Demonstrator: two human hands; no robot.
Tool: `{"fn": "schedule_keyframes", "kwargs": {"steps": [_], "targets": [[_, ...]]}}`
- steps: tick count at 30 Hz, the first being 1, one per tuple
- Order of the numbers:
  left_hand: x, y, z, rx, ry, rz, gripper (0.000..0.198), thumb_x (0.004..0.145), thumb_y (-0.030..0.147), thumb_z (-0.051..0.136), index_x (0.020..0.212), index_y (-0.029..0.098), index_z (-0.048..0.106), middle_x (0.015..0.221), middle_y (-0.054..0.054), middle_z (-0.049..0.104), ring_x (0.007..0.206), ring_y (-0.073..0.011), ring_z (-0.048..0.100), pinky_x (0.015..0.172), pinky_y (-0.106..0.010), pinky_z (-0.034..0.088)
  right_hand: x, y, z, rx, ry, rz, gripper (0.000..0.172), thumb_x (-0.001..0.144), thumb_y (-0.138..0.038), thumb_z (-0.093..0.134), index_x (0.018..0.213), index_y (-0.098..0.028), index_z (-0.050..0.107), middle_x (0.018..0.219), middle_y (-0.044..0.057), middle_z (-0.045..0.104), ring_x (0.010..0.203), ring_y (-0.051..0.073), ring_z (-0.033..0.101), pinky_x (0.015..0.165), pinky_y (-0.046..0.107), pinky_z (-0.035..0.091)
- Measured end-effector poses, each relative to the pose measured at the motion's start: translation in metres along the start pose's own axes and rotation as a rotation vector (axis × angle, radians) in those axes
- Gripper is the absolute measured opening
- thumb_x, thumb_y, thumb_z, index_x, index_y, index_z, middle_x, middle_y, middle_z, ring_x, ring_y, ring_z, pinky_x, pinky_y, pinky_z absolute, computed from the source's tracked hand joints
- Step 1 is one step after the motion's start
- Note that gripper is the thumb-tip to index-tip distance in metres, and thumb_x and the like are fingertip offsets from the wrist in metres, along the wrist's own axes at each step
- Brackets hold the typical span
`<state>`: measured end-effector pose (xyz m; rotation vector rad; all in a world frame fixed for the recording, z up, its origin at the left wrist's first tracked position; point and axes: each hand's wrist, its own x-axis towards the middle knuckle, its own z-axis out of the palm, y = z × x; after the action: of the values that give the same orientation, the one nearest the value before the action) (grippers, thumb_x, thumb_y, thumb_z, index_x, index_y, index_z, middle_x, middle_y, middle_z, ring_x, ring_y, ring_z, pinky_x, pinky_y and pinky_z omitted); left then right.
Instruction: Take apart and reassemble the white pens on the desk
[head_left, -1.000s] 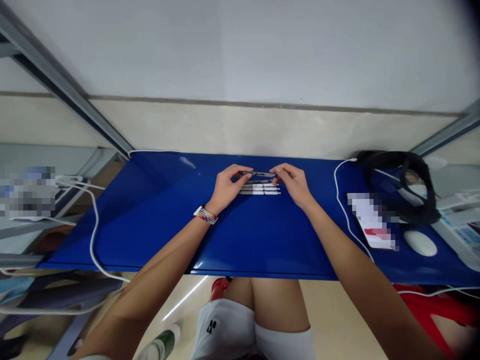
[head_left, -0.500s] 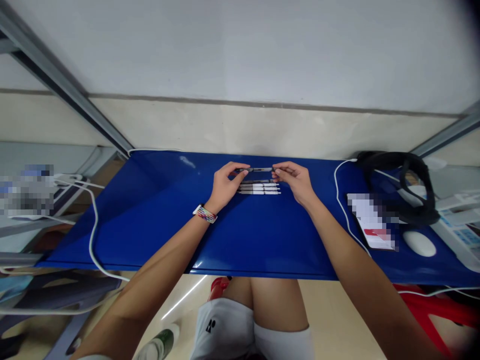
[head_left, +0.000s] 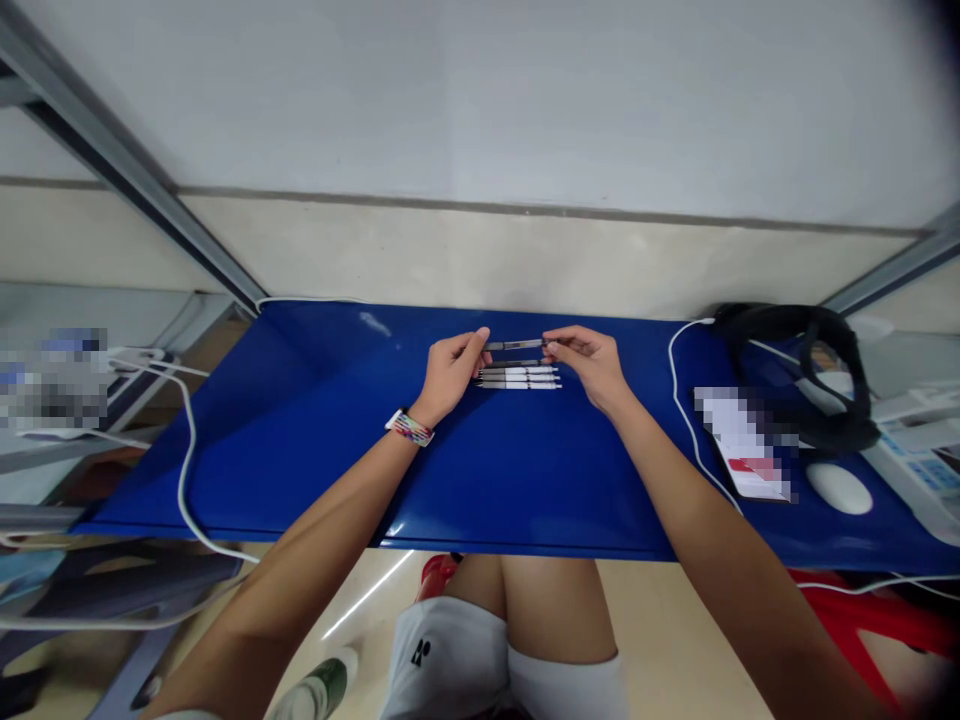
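Between my two hands a dark, partly clear pen [head_left: 517, 345] is held sideways, just beyond a row of pens. My left hand [head_left: 451, 372] pinches its left end between thumb and fingers. At the other end, the thumb and fingertips of my right hand [head_left: 589, 362] are closed on the pen. Below it, several white pens [head_left: 521, 377] with dark bands lie side by side on the blue table [head_left: 525, 470]. A darker pen [head_left: 534, 363] forms the far edge of that row. My left fingers hide part of the left ends of the row.
To the right are a phone [head_left: 742, 445] with a blurred screen, a white mouse [head_left: 840, 487], a black headset [head_left: 814, 375] and a white cable [head_left: 675, 400]. Another white cable [head_left: 187, 470] hangs over the left side. A wall [head_left: 480, 260] stands behind the table.
The held pen has dropped slightly at its left end and now tilts a little. My left thumb and fingers have shifted on that end; my right hand has barely moved.
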<state>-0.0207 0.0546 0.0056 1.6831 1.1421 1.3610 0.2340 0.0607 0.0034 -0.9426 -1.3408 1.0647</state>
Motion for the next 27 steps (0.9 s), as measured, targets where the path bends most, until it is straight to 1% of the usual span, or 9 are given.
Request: {"fn": "schedule_keyframes", "kwargs": {"steps": [4, 7, 10, 13, 15, 19, 22, 24, 27], "targets": [[0.0005, 0.0011, -0.0001, -0.042, -0.032, 0.049, 0.03, 0.102, 0.052, 0.074, 0.102, 0.022, 0.077, 0.092, -0.004, 0.078, 0.083, -0.0183, 0.073, 0.076, -0.031, 0.057, 0.0005, -0.0005, -0.0005, 0.007, 0.024, 0.002, 0.037, 0.078, -0.054, 0.097, 0.1, -0.026, 0.087, 0.085, 0.003, 0.081, 0.077, 0.022, 0.076, 0.082, 0.044, 0.068], [0.0014, -0.0004, -0.0001, -0.044, -0.032, 0.085, 0.028, 0.097, 0.045, 0.081, 0.114, 0.024, 0.078, 0.112, -0.006, 0.081, 0.094, -0.0198, 0.075, 0.083, -0.033, 0.06, 0.0007, -0.0007, -0.0021, 0.009, 0.036, 0.012, 0.038, 0.079, -0.055, 0.096, 0.101, -0.026, 0.086, 0.087, 0.004, 0.082, 0.079, 0.022, 0.077, 0.083, 0.045, 0.068], [0.0014, -0.0028, 0.0003, -0.049, -0.044, 0.036, 0.031, 0.103, 0.052, 0.073, 0.099, 0.022, 0.08, 0.092, -0.005, 0.08, 0.085, -0.0197, 0.075, 0.079, -0.033, 0.059, 0.0004, -0.0005, -0.0035, 0.029, 0.038, 0.016, 0.037, 0.079, -0.052, 0.097, 0.102, -0.026, 0.086, 0.087, 0.004, 0.082, 0.079, 0.022, 0.077, 0.083, 0.044, 0.068], [0.0, -0.0029, 0.0005, -0.024, -0.085, -0.016, 0.058, 0.111, 0.063, 0.056, 0.075, 0.021, 0.075, 0.072, -0.005, 0.073, 0.07, -0.0176, 0.069, 0.07, -0.032, 0.055, -0.0004, -0.0006, -0.0037, 0.031, 0.042, 0.015, 0.035, 0.081, -0.05, 0.096, 0.103, -0.026, 0.086, 0.087, 0.004, 0.082, 0.079, 0.022, 0.077, 0.084, 0.045, 0.068], [-0.0008, -0.0018, 0.0003, -0.044, -0.113, -0.011, 0.053, 0.109, 0.062, 0.059, 0.08, 0.021, 0.075, 0.073, -0.004, 0.072, 0.07, -0.0175, 0.069, 0.07, -0.031, 0.056, -0.0008, -0.0009, -0.0034, 0.027, 0.044, 0.016, 0.034, 0.081, -0.051, 0.096, 0.104, -0.027, 0.086, 0.087, 0.004, 0.082, 0.08, 0.023, 0.077, 0.085, 0.046, 0.068], [-0.0001, -0.0005, -0.0012, -0.073, -0.055, 0.07, 0.03, 0.094, 0.045, 0.084, 0.113, 0.024, 0.074, 0.099, -0.003, 0.076, 0.08, -0.0164, 0.071, 0.075, -0.031, 0.059, -0.0007, -0.0014, -0.0034, 0.04, 0.048, 0.024, 0.034, 0.081, -0.05, 0.096, 0.103, -0.026, 0.086, 0.086, 0.003, 0.082, 0.079, 0.022, 0.077, 0.084, 0.045, 0.068], [0.002, -0.0016, -0.003, -0.065, -0.059, 0.049, 0.024, 0.099, 0.046, 0.078, 0.098, 0.022, 0.074, 0.085, -0.002, 0.073, 0.071, -0.0152, 0.068, 0.068, -0.03, 0.056, -0.0003, -0.0015, -0.0043, 0.057, 0.048, 0.027, 0.033, 0.081, -0.048, 0.096, 0.103, -0.026, 0.086, 0.085, 0.003, 0.081, 0.078, 0.021, 0.076, 0.083, 0.043, 0.068], [0.0031, -0.0031, -0.0035, -0.053, -0.094, 0.028, 0.038, 0.107, 0.052, 0.068, 0.084, 0.021, 0.072, 0.072, -0.002, 0.069, 0.066, -0.0149, 0.066, 0.065, -0.029, 0.053, -0.0002, -0.0016, -0.005, 0.06, 0.047, 0.027, 0.033, 0.081, -0.049, 0.095, 0.104, -0.026, 0.086, 0.085, 0.003, 0.081, 0.078, 0.021, 0.076, 0.083, 0.042, 0.067], [0.0042, -0.0065, -0.0025, -0.098, -0.063, 0.024, 0.031, 0.103, 0.054, 0.073, 0.102, 0.022, 0.074, 0.073, 0.0, 0.067, 0.064, -0.0143, 0.065, 0.062, -0.028, 0.053, -0.0001, -0.0013, -0.0054, 0.046, 0.046, 0.03, 0.035, 0.081, -0.051, 0.095, 0.104, -0.026, 0.086, 0.086, 0.003, 0.082, 0.079, 0.021, 0.077, 0.083, 0.043, 0.068]]}}
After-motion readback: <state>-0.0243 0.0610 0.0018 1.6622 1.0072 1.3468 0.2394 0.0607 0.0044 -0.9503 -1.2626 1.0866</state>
